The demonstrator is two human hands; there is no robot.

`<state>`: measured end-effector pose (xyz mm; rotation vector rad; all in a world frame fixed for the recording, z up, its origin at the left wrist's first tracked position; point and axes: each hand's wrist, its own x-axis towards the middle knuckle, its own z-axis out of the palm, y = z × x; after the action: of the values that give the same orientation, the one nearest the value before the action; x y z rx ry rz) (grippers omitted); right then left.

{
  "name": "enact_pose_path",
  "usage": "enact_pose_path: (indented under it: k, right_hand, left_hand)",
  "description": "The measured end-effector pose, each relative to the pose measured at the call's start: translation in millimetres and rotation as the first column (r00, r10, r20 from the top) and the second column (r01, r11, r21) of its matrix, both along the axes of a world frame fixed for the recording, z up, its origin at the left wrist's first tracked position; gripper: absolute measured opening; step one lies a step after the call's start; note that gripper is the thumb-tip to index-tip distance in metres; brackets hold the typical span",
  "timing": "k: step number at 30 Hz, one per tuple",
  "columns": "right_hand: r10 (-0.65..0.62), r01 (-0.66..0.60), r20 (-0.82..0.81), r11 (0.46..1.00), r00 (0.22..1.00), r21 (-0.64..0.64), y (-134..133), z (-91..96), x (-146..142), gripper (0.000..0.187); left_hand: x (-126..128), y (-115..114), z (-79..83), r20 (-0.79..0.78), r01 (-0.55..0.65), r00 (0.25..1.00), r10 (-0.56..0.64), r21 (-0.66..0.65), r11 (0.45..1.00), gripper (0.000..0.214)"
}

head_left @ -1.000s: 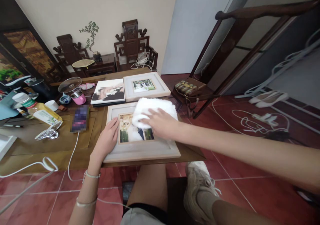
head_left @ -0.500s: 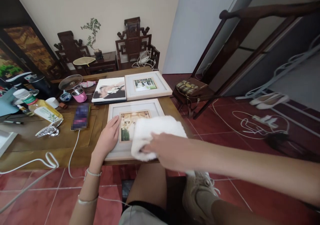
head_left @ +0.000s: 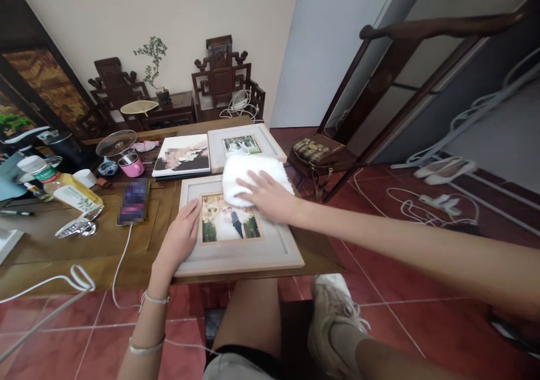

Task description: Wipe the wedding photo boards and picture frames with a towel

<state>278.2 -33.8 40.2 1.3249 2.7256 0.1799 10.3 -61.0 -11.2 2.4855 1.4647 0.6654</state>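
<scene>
Cloth (head_left: pixel 248 179) moved up frame (head_left: pixel 236 250), right hand (head_left: pixel 268 200) pressing

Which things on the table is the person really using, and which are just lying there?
In use:
white cloth under the right hand
near picture frame, with the left hand resting flat on it

Lying about:
far picture frame
photo print
pink cup
phone
yellow bottle
small fan
</scene>
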Motion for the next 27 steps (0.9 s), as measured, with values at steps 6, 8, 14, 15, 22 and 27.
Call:
enact_pose_path:
  k: [6, 8, 14, 15, 22, 27]
  right_hand:
    - [-0.005, 0.011, 0.054, 0.994, 0.999, -0.107, 3.2, 17.0, -8.8, 0.066]
    - [0.004, 0.013, 0.078, 0.974, 0.997, -0.225, -24.5, 27.8, -19.6, 0.065]
    - [0.116, -0.124, -0.047, 0.863, 0.992, -0.489, -112.8, 55.3, -43.5, 0.057]
    - [0.138, -0.155, -0.071, 0.851, 0.988, -0.502, -120.0, 55.4, -45.2, 0.057]
    - [0.140, -0.168, -0.111, 0.935, 0.984, -0.313, -79.1, 20.3, -38.6, 0.070]
    - [0.078, -0.074, 0.050, 0.995, 0.996, -0.071, -1.1, 7.2, -32.1, 0.072]
  left_hand:
    - [0.3, -0.6, -0.1, 0.002, -0.003, 1.000, 0.003, -0.003, 1.000, 0.045]
    - [0.5, -0.9, -0.2, 0.002, -0.007, 1.000, 0.007, -0.003, 1.000, 0.045]
    - [0.3, -1.2, -1.0, 0.012, 0.000, 1.000, 0.000, 0.013, 1.000, 0.044]
    - [0.2, -1.2, -0.9, 0.011, 0.001, 1.000, -0.001, 0.014, 1.000, 0.045]
    - [0.2, 0.3, -0.4, -0.018, 0.003, 1.000, -0.003, 0.011, 1.000, 0.045]
    - [1.0, 0.1, -0.2, -0.016, 0.006, 1.000, -0.006, 0.016, 1.000, 0.046]
